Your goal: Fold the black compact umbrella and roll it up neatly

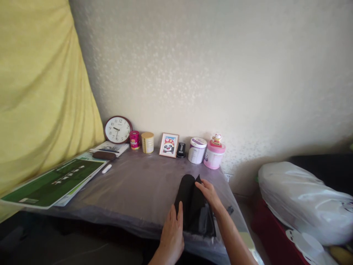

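At the table's point(138, 187) front edge, I have the right hand point(208, 191) pinching the black sheet point(186, 195), the left hand point(171, 229) beside it, grip unclear, apparently unfolding, which calls for gentle spreading.

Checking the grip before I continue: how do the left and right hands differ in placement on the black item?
The left hand rests at the black item's left side; the right hand holds a raised flap near its far end. The left hand is nearer the table's front edge, the right hand farther back. Both touch the black item.
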Demonstrator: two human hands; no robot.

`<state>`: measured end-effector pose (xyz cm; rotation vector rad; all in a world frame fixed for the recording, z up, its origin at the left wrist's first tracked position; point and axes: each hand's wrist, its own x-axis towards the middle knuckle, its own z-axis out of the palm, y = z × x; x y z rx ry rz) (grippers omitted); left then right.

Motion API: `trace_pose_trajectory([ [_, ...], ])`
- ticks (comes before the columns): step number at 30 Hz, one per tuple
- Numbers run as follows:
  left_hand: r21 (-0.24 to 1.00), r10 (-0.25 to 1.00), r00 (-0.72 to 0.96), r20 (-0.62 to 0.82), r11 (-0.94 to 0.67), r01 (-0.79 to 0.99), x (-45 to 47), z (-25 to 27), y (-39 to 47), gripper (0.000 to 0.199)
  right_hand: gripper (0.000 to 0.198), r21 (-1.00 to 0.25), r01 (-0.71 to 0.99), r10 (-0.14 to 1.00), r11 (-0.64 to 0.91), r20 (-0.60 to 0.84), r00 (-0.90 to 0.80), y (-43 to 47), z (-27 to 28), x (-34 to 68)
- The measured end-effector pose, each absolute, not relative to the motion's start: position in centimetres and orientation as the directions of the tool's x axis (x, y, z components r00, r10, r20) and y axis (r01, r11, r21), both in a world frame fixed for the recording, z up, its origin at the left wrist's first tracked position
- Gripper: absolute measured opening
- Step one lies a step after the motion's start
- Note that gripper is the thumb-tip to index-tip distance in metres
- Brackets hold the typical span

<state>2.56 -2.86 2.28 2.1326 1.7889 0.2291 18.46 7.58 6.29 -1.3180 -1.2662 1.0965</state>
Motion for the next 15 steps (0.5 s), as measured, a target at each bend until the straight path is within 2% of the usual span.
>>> trace_pose_trajectory([
  [2,0.348,0.976,0.188,-0.109,-0.139,0.927,2.6,2.3,-2.8,0.095,0.039,-0.997,0.071,0.999,0.006,0.009,0.032,8.3,6.2,16.9],
  [5,0.330,0.978,0.188,-0.088,-0.150,0.932,2.7,1.9,-2.5,0.094,0.039,-0.997,0.079,0.999,0.007,0.011,0.050,9.3,5.1,14.9],
  [12,0.330,0.975,0.217,-0.055,-0.188,0.925,2.3,1.1,-2.2,0.082,0.039,-0.931,0.357,0.993,-0.070,-0.030,0.115,10.8,2.7,13.2],
  [15,0.367,0.971,0.240,0.010,-0.227,0.902,1.4,0.4,-2.5,0.082,0.041,-0.871,0.482,0.992,-0.098,-0.045,0.121,11.1,2.7,13.1],
])
